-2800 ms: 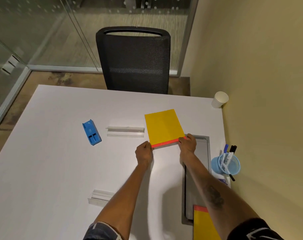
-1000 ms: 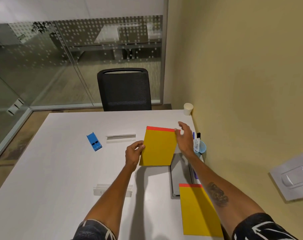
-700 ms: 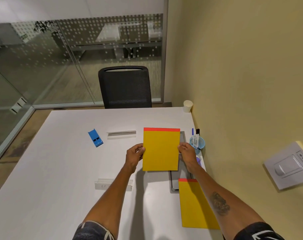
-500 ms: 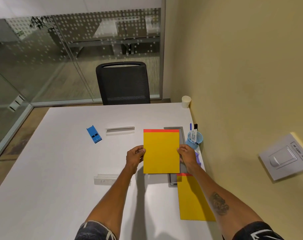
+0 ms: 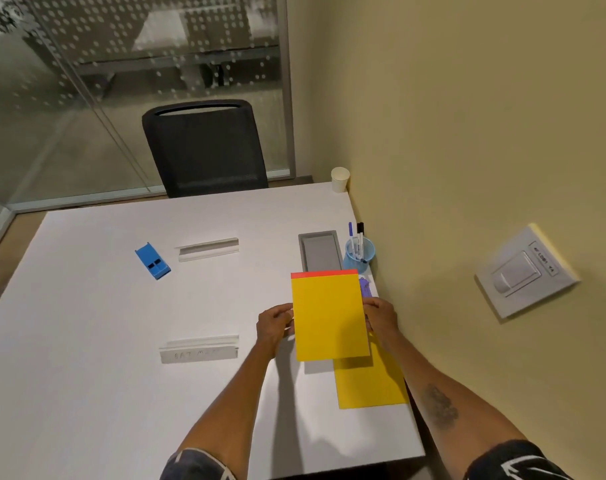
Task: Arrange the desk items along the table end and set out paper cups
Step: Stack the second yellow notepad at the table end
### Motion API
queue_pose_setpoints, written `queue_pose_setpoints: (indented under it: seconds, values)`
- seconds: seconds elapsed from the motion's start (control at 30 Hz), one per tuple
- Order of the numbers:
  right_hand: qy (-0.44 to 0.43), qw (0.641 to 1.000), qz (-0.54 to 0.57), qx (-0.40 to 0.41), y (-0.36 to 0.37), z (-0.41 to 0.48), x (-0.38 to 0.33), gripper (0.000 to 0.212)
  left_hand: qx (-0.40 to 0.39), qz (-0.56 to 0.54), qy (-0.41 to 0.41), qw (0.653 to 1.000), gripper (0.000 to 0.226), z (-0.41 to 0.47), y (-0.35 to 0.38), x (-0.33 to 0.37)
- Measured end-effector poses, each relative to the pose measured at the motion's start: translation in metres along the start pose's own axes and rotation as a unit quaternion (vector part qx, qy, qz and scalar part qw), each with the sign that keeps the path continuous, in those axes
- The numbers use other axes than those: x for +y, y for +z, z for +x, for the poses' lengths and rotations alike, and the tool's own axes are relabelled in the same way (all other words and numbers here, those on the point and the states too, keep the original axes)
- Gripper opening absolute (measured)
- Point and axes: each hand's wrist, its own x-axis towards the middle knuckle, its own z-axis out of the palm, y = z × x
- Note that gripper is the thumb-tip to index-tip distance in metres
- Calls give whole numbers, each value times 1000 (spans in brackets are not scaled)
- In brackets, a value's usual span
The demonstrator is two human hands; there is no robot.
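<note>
I hold a yellow notepad (image 5: 329, 315) with a red top strip between both hands, just above the white table (image 5: 87, 341). My left hand (image 5: 274, 323) pinches its left edge and my right hand (image 5: 381, 318) its right edge. Partly under it lies a second yellow notepad (image 5: 370, 386) near the table's right side. A white paper cup (image 5: 340, 179) stands at the far right corner. A blue cup with pens (image 5: 359, 252) sits by the wall.
A blue stapler-like block (image 5: 152, 260) and two white name-plate holders (image 5: 208, 249) (image 5: 199, 349) lie on the left half. A grey cable tray (image 5: 319, 251) is sunk in the table. A small purple object (image 5: 364, 285) lies beside the notepad. A black chair (image 5: 204, 148) stands beyond the far edge.
The notepad was turned so its red strip points away from me, then carried nearer and rightward until it overlaps the second notepad. Both hands kept hold of it.
</note>
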Motion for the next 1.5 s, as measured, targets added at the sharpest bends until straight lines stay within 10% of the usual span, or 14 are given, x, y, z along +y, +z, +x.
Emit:
queue_pose_setpoints:
  seconds: [1.0, 1.17, 1.5]
  values:
    - [97, 990, -101, 26, -34, -23, 89, 16, -39, 90, -89, 991, 23, -35, 85, -75]
    - [85, 989, -115, 25, -33, -23, 93, 51, -59, 94, -90, 990, 18, -39, 89, -79]
    - [84, 987, -134, 17, -31, -16, 103, 54, -62, 142, -101, 983, 25, -31, 92, -83]
